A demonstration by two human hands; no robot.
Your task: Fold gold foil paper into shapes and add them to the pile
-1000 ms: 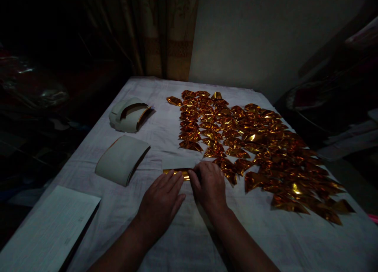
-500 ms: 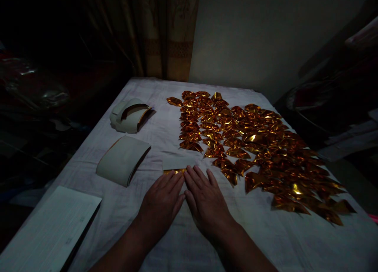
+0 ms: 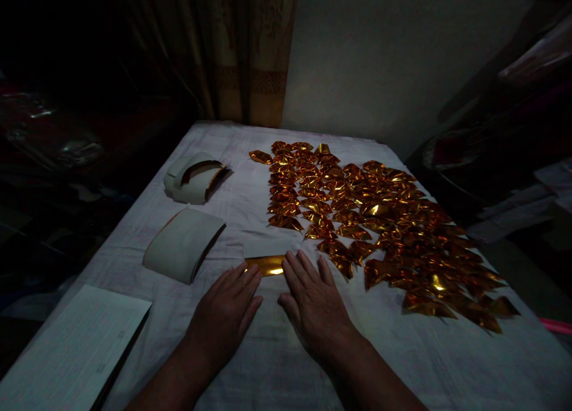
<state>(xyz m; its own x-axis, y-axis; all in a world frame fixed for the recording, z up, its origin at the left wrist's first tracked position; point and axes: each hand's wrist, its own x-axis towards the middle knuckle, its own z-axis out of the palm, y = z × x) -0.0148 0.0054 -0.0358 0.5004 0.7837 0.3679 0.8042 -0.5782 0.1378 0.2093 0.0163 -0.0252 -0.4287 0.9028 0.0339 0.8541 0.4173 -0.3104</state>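
A sheet of paper with a white back [image 3: 268, 248] lies on the cloth, its near edge folded over into a shiny gold foil strip [image 3: 266, 265]. My left hand [image 3: 227, 310] lies flat with its fingertips on the strip's left end. On the right end rest the outstretched fingers of my right hand [image 3: 313, 298], its thumb apart. Neither hand grips anything. To the right, many folded gold foil pieces [image 3: 353, 202] stand in rows. The part of the sheet under my fingers is hidden.
Two curved stacks of pale sheets [image 3: 185, 244] [image 3: 196, 176] lie at the left on the white-clothed table [image 3: 210, 351]. A flat white pad [image 3: 75, 345] sits at the near left corner. A curtain [image 3: 250, 53] and a wall [image 3: 366, 65] close off the back.
My hands have moved apart from the middle of the fold toward its two ends, mostly the left one. More of the gold strip now shows between them. The view has shifted slightly.
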